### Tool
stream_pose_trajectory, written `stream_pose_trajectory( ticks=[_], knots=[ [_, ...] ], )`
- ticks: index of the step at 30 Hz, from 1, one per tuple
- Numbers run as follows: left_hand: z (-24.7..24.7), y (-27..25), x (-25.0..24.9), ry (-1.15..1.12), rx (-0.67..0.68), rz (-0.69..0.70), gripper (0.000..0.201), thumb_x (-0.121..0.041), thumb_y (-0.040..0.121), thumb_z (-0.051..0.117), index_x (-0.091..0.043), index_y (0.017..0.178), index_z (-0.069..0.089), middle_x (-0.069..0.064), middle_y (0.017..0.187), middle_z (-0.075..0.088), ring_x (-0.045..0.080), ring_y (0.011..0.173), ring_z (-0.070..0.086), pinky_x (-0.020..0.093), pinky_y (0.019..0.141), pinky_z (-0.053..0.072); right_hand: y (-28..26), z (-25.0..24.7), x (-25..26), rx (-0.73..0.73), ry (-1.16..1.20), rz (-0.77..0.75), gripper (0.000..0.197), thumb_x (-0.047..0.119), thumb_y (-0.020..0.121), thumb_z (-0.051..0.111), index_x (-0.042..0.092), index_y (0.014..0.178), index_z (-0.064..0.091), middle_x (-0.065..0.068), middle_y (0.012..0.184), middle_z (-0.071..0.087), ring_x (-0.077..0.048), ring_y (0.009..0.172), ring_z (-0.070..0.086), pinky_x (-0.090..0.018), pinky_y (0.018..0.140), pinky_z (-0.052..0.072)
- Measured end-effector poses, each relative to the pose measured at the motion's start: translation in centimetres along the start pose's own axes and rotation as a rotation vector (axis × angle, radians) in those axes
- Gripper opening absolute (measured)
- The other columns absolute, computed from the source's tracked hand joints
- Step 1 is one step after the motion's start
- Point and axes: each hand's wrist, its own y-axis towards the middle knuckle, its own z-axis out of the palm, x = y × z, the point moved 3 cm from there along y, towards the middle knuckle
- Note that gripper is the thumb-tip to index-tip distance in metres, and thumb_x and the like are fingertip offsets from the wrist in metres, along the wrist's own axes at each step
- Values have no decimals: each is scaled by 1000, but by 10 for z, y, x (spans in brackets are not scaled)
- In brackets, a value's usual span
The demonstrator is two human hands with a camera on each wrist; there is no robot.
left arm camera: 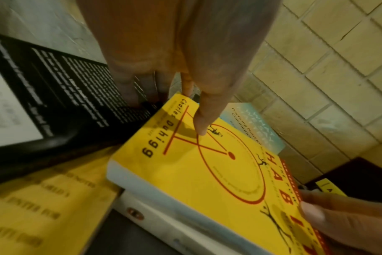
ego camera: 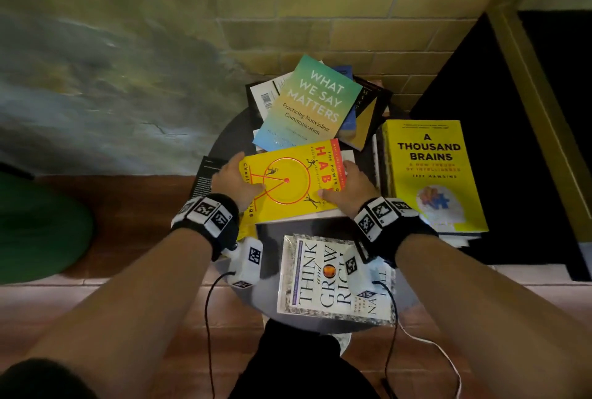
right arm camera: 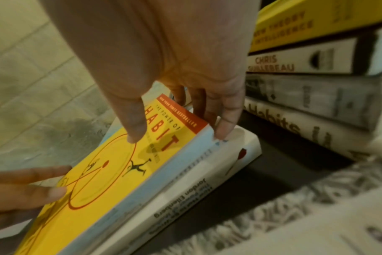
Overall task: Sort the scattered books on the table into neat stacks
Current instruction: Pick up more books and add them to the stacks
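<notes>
Gripping the yellow book [ego camera: 290, 184] between both hands' fingers [right arm camera: 226, 124] (thumbs on top).

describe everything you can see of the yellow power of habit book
The Power of Habit book is a thick yellow paperback with a red circle drawing, small running figures and a red strip along one edge. It lies face up on a white book. The left hand and right hand grip its opposite ends, thumbs on the cover.

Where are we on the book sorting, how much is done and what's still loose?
One neat stack stands at right, topped by A Thousand Brains. In hand: left hand and right hand grip The Power of Habit by its ends, over a white book. Left: the messy pile under What We Say Matters, Think and Grow Rich, and a black book.
</notes>
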Motion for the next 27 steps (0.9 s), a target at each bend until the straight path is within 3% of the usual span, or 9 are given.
stream_pose_trajectory(
  ticks=[4, 8, 12, 16, 18, 21, 24, 27],
  knots=[
    [4, 4, 1, -51, 9, 18, 85, -23, 81, 75, -20, 151, 27, 12, 146, 45, 34, 133, 44, 45, 110, 38, 9, 3, -3, -2, -7, 88, 84, 38, 75, 77, 10, 141, 33, -16, 136, 51, -34, 123, 50, -45, 102, 42],
    [4, 8, -2, -27, 9, 34, 83, -19, 79, 75, -21, 149, 31, 15, 142, 46, 36, 129, 47, 47, 107, 41, 9, 6, -7, -13, -18, 88, 56, 37, 76, 76, 8, 118, 54, -13, 119, 60, -30, 104, 60, -37, 89, 50],
    [3, 11, 0, -77, 37, 40, 83, -21, 79, 77, -20, 149, 32, 15, 140, 47, 34, 127, 49, 46, 105, 43, -3, -2, 1, -47, 163, 52, 46, 24, 83, 72, 7, 118, 48, -9, 111, 61, -27, 103, 60, -32, 84, 46],
    [4, 9, 2, -170, 105, 47, 91, -38, 71, 81, -22, 147, 33, 14, 138, 48, 33, 124, 52, 49, 103, 45, -20, -15, 11, -72, 331, -50, 41, 21, 91, 63, 11, 127, 46, 0, 105, 58, -18, 95, 58, -27, 82, 43],
    [6, 9, 5, -202, 134, 46, 104, -58, 55, 80, -26, 144, 36, 11, 135, 51, 31, 122, 54, 50, 101, 47, -26, -20, 16, -88, 424, -92, 39, 19, 93, 59, 12, 129, 47, 0, 106, 60, -12, 86, 59, -23, 77, 45],
    [19, 26, 23, -226, 153, 82, 117, -86, 35, 72, -35, 136, 41, 4, 131, 56, 27, 119, 57, 49, 100, 49, -30, -27, 17, -126, 476, -148, 38, 20, 93, 58, 18, 131, 50, 1, 106, 64, -11, 85, 61, -32, 83, 51],
    [11, 15, 13, -123, 156, 131, 114, -92, 39, 64, -38, 136, 43, 3, 138, 53, 29, 127, 51, 49, 105, 44, -34, -36, 18, -173, 549, -204, 36, 17, 92, 60, 18, 128, 56, 1, 102, 65, -7, 81, 61, -23, 72, 51],
    [0, -4, -7, -3, 174, 205, 101, -87, 47, 58, -34, 133, 52, -1, 141, 49, 27, 132, 41, 44, 112, 34, -37, -48, 28, -234, 645, -274, 35, 13, 85, 69, 11, 119, 63, 1, 92, 66, 3, 69, 62, -11, 60, 49]
  ],
)
